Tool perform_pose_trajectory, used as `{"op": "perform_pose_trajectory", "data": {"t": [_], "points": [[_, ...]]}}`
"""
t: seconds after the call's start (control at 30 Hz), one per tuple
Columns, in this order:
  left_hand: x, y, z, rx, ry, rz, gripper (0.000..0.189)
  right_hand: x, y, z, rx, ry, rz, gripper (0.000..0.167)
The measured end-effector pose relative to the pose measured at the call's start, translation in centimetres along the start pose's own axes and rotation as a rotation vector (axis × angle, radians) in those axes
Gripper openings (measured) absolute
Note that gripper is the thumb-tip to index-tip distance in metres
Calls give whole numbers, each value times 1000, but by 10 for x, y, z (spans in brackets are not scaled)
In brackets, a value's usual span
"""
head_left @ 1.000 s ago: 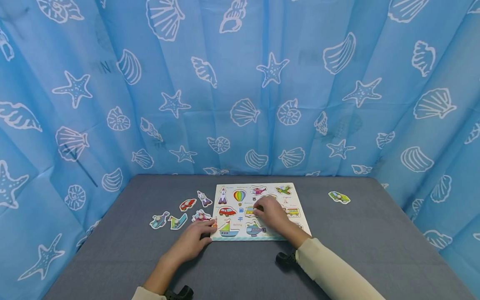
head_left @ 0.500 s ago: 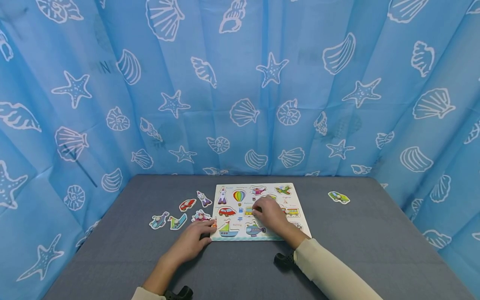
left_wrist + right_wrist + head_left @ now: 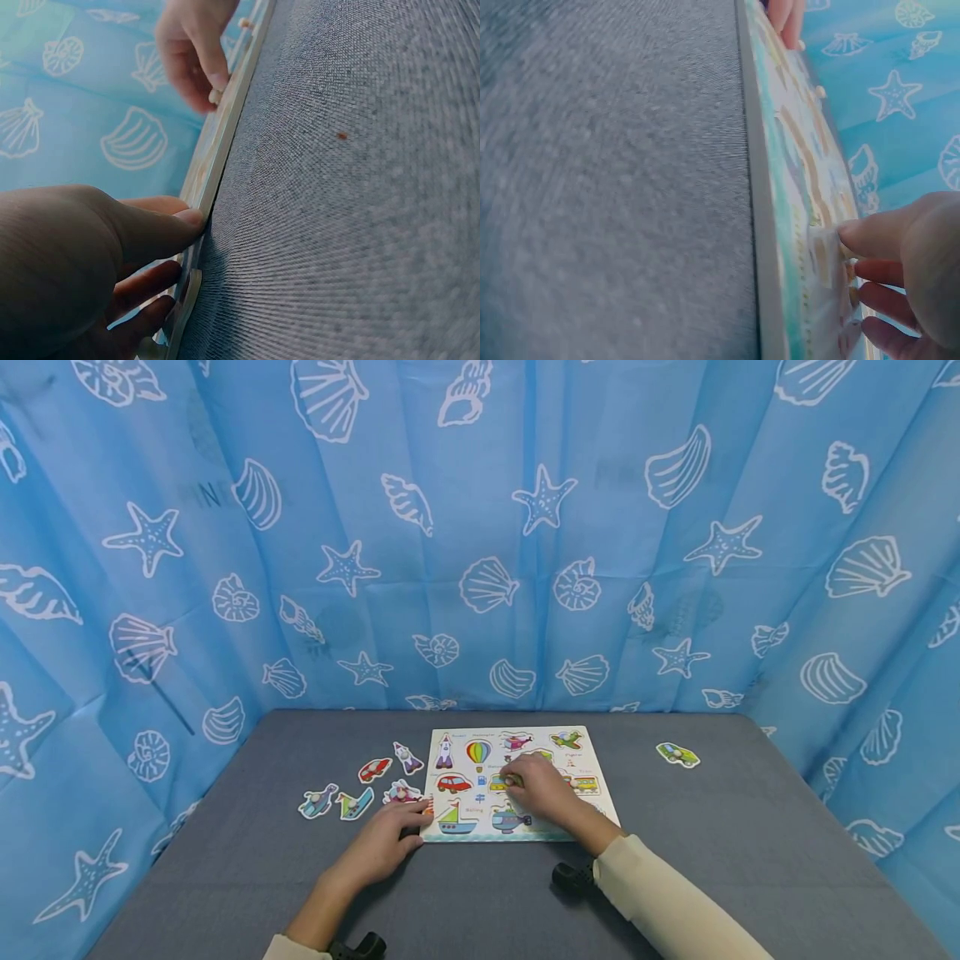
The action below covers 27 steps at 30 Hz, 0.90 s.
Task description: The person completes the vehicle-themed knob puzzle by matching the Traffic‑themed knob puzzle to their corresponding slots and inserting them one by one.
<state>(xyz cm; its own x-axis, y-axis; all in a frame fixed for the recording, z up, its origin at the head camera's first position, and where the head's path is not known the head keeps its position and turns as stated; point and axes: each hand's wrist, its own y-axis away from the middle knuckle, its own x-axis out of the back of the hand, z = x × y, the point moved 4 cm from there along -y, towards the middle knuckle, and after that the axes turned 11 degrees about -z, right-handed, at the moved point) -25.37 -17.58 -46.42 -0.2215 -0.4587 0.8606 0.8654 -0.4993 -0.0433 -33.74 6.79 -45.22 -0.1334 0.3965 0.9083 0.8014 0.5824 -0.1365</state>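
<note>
A light wooden peg puzzle board (image 3: 480,837) with vehicle pictures lies flat on the grey table. My right hand (image 3: 542,787) is over its middle row, thumb and fingers pinching the small knob (image 3: 216,97) of a puzzle piece. The hand covers most of that piece; a yellow train picture (image 3: 585,785) shows to its right. My left hand (image 3: 386,842) rests at the board's left edge, fingers fairly straight, with the thumb (image 3: 187,217) touching the edge in the left wrist view. An orange piece (image 3: 428,807) shows by its fingertips.
Several loose knobbed pieces lie left of the board: a rocket (image 3: 408,757), a red car (image 3: 375,769), a sailboat (image 3: 356,803), a blue piece (image 3: 318,801) and a pink piece (image 3: 402,791). A green vehicle piece (image 3: 678,755) lies far right. A shell-patterned curtain (image 3: 480,527) hangs behind.
My right hand has shifted very slightly left over the middle row, and its fingers have turned a little. The left hand and the loose pieces have stayed in place.
</note>
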Motion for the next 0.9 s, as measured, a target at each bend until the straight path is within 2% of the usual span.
{"op": "perform_pose_trajectory", "data": {"t": [0.23,0.53,0.7,0.9], "points": [[0,0,0,2,7,-17,31,4,8,1,-50,-91,-56,26],[0,0,-1,-9,-1,-11,31,16,27,6,35,-68,6,24],[0,0,0,-7,7,-12,31,26,39,14,31,-74,42,20],[1,1,1,4,15,-10,31,37,52,30,71,0,124,17]]}}
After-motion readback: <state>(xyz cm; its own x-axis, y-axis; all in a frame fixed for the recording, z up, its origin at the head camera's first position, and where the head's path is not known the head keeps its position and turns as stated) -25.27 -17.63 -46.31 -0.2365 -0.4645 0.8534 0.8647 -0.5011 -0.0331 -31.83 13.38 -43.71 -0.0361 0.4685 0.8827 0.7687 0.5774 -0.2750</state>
